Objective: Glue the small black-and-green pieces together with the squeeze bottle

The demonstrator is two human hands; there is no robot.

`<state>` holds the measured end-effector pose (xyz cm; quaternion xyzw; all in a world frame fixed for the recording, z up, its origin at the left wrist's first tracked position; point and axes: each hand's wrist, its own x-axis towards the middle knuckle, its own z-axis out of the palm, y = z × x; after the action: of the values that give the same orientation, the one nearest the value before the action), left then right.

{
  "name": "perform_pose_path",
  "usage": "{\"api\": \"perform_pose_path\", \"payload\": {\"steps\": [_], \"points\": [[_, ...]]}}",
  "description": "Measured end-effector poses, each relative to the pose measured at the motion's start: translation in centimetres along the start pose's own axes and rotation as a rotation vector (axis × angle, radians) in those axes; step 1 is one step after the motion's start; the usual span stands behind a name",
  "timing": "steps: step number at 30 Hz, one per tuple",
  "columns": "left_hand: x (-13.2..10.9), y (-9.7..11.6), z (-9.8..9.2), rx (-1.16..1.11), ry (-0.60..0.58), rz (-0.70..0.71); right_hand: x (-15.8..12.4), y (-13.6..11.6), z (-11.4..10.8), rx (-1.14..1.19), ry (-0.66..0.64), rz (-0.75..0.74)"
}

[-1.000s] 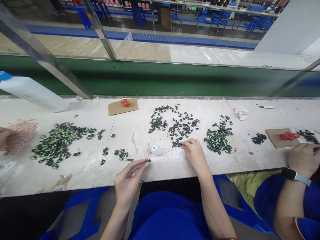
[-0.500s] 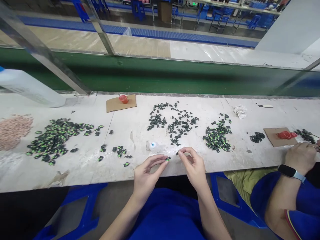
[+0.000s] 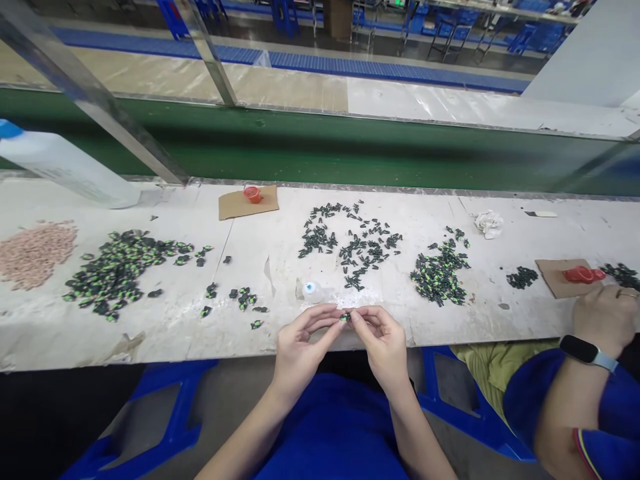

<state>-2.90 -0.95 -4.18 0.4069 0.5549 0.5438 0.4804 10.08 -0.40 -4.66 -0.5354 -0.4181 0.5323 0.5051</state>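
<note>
Our left hand (image 3: 296, 350) and right hand (image 3: 383, 343) meet at the bench (image 3: 165, 340) edge, fingertips pinching one small green-and-black piece (image 3: 345, 317) between them; beyond lie dark loose parts (image 3: 350, 243), apparently unprocessed; green-marked heaps (image 3: 439, 273) look finished.

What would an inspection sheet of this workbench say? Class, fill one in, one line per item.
Surface: white bench, scuffed.
Job's things: small black-and-green part pinched between both hands; dark parts pile beyond.
Clutter: black-green heaps and, pink pile, red cap on cardboard, crumpled paper.
Grippers: left hand, right hand, fingertips meeting.
Cables: nothing seen.
Surroundings: green conveyor; co-worker's hand.
</note>
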Motion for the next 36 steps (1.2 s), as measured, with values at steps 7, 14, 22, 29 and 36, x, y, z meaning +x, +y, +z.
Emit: {"api": "perform_pose_path", "payload": {"steps": [7, 14, 22, 29, 36], "points": [[0.6, 1.0, -0.2, -0.107, -0.103, -0.107, -0.4, 0.2, -0.2, -0.174, 0.072, -0.328], [0.4, 2.0, 0.4, -0.134, -0.116, -0.113, -0.5, 0.0, 0.1, -0.322, 0.207, -0.809], [0.1, 1.7, 1.3, -0.026, -0.029, -0.084, -0.5, 0.1, -0.3, -0.418, 0.18, -0.805], [-0.7, -0.4, -0.1, 0.182, -0.099, 0.049, -0.7, -0.7, -1.7, -0.415, -0.036, -0.555], [-0.6, -0.2, -0.6, 0.282, -0.074, 0.179, -1.1, -0.7, -1.9, -0.24, -0.054, -0.406]]}}
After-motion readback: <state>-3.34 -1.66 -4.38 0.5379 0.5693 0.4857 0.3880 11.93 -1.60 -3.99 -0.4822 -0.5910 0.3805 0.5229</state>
